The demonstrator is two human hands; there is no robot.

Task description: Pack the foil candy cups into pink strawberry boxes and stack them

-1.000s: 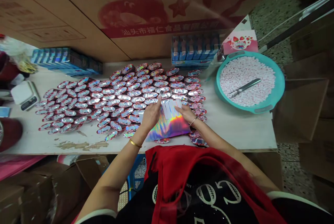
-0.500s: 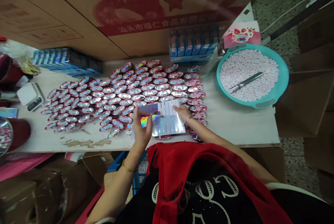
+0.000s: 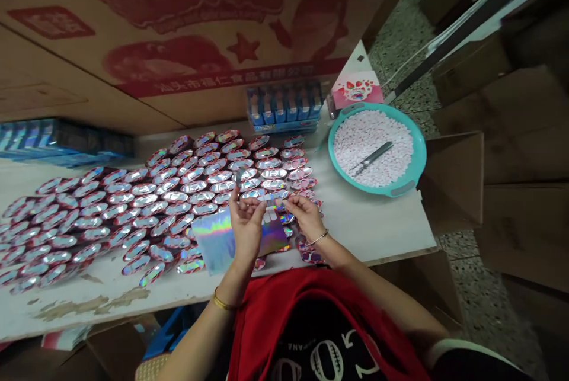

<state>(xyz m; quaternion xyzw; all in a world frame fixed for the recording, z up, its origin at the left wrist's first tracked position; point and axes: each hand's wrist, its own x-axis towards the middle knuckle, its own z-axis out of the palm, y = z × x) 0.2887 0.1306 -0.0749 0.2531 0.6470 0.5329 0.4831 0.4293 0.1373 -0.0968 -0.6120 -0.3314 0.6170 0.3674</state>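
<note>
A shiny holographic sheet point(image 3: 217, 239) with white label strips at its upper right lies under my left hand point(image 3: 247, 221), over the rows of packets. My left hand's thumb and fingers pinch a small strip point(image 3: 272, 196) at one end. On the right, my right hand point(image 3: 304, 215) has its fingertips closed on the strip's other end. Many upright packets point(image 3: 178, 197) with silvery oval tops and red rims stand in close rows behind and left of my hands.
A turquoise basin point(image 3: 420, 159) of small white-pink pieces, with a metal tool point(image 3: 373, 157) in it, stands right on the table point(image 3: 364, 239). Blue boxed packs point(image 3: 284, 108) stand before a large printed carton point(image 3: 178, 7). More blue packs point(image 3: 57, 141) are at left.
The view has shifted right. The sheet now lies turned, left and below my hands. My right hand has left the sheet's edge and both hands have closed in on a small strip.
</note>
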